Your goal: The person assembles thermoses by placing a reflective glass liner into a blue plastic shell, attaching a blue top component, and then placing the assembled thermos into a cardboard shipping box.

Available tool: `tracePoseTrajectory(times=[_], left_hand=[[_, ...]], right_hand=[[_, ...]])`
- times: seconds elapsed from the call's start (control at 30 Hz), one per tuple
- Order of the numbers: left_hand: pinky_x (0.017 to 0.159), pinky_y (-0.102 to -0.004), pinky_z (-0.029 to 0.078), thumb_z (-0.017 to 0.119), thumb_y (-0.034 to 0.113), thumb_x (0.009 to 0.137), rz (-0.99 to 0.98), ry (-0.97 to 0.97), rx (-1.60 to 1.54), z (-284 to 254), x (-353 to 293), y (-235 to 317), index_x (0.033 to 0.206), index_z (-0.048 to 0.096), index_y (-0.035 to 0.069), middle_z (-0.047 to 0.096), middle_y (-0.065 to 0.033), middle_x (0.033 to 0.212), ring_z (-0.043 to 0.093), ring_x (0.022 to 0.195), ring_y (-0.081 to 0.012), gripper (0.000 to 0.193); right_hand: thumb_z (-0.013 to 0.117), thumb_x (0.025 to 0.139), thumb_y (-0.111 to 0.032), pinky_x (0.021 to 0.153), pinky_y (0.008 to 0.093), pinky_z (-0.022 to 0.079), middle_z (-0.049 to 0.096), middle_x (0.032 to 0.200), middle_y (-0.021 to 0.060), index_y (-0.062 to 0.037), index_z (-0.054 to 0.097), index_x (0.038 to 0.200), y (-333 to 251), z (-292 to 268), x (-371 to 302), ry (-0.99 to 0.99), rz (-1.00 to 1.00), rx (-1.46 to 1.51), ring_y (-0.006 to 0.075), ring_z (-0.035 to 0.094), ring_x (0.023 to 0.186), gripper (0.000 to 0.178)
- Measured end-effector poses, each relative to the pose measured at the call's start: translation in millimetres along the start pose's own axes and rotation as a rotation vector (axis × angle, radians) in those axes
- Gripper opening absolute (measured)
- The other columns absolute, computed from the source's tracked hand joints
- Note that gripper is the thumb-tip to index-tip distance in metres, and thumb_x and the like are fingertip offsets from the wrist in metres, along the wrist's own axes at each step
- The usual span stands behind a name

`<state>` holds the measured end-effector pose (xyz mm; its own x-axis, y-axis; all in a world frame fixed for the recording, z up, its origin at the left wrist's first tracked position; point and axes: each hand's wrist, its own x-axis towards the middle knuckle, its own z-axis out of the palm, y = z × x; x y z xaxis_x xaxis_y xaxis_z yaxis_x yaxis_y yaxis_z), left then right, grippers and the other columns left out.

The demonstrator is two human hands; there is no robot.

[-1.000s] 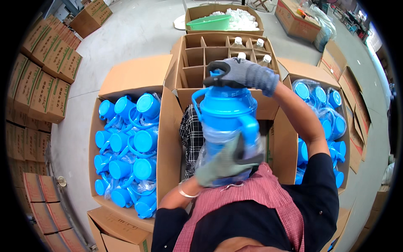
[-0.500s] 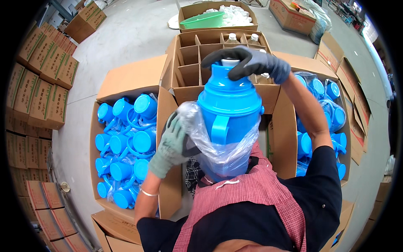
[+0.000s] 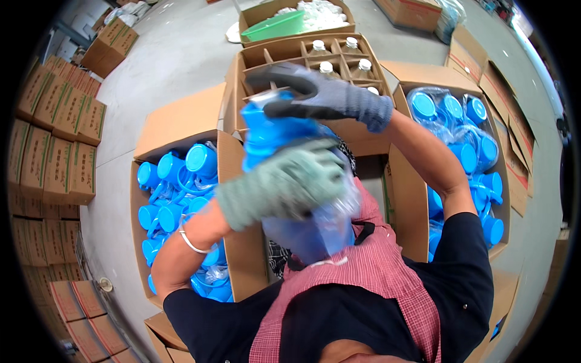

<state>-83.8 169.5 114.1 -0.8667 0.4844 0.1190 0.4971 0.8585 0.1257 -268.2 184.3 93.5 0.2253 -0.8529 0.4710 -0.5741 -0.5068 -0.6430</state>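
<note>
A blue vacuum flask (image 3: 281,134) leans to the left in front of my chest, smeared by motion. A clear plastic bag (image 3: 330,224) is bunched around its lower body. My left hand (image 3: 290,181), in a pale green glove, lies across the flask's middle with its fingers curled around the flask and bag. My right hand (image 3: 315,94), gloved in dark grey, is at the flask's top. Its thumb crosses the neck, while the fingers arch above the pale mouth. Both gloves partly hide the flask.
On the left stands an open carton (image 3: 242,242) of blue flasks; another carton (image 3: 417,157) of them is on the right. A divided box (image 3: 375,54) ahead holds several clear bottles with white caps. Behind it, a green basin (image 3: 275,25) sits among white pieces. Stacked cartons (image 3: 54,151) line the left.
The flask has gone from nearly upright to leaning left, and its top has moved left and slightly down. My left hand has crossed from the bag's side to the flask's front; my right hand followed the top.
</note>
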Motion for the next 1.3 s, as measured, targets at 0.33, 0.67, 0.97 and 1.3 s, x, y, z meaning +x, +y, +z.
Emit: tracePoseTrajectory(times=[0.33, 0.67, 0.97, 1.3], left_hand=[[0.088, -0.0376, 0.057, 0.072, 0.009, 0.074, -1.172, 1.054, -1.213, 149, -178, -72, 0.116, 0.063, -0.005, 0.068, -0.0141, 0.112, 0.069, 0.096, -0.0240, 0.045], [0.089, -0.0351, 0.055, 0.067, 0.007, 0.076, -1.161, 0.852, -1.722, 207, -129, -92, 0.116, 0.064, -0.004, 0.068, -0.0121, 0.111, 0.067, 0.097, -0.0211, 0.041], [0.082, -0.0325, 0.054, 0.072, 0.008, 0.075, -1.248, 0.803, -1.137, 161, -116, -56, 0.111, 0.067, -0.004, 0.070, -0.0107, 0.102, 0.067, 0.089, -0.0191, 0.038], [0.094, -0.0350, 0.048, 0.083, 0.008, 0.068, -1.118, 0.753, -0.384, 104, -86, -25, 0.124, 0.056, -0.006, 0.063, -0.0136, 0.114, 0.060, 0.104, -0.0219, 0.064]], right_hand=[[0.067, 0.084, -0.012, 0.099, 0.0429, 0.044, 0.060, 0.124, 0.0189, -0.0046, 0.067, 0.105, -9, -15, -211, 0.299, 0.191, 0.038, 0.0347, 0.056, 0.115, 0.023], [0.058, 0.082, -0.023, 0.085, 0.0428, 0.055, 0.056, 0.114, 0.0081, -0.0112, 0.061, 0.112, -62, -62, -133, -0.294, -0.778, -0.898, 0.0256, 0.059, 0.105, 0.033], [0.063, 0.089, -0.016, 0.080, 0.0361, 0.054, 0.064, 0.108, 0.0082, -0.0021, 0.057, 0.120, -42, -9, -211, 0.136, 0.453, 0.179, 0.0233, 0.065, 0.092, 0.035], [0.042, 0.102, -0.021, 0.121, 0.0395, 0.020, 0.030, 0.154, 0.0197, 0.0039, 0.023, 0.151, -9, -23, -294, -0.434, 0.501, -1.253, 0.0308, 0.028, 0.144, 0.058]])
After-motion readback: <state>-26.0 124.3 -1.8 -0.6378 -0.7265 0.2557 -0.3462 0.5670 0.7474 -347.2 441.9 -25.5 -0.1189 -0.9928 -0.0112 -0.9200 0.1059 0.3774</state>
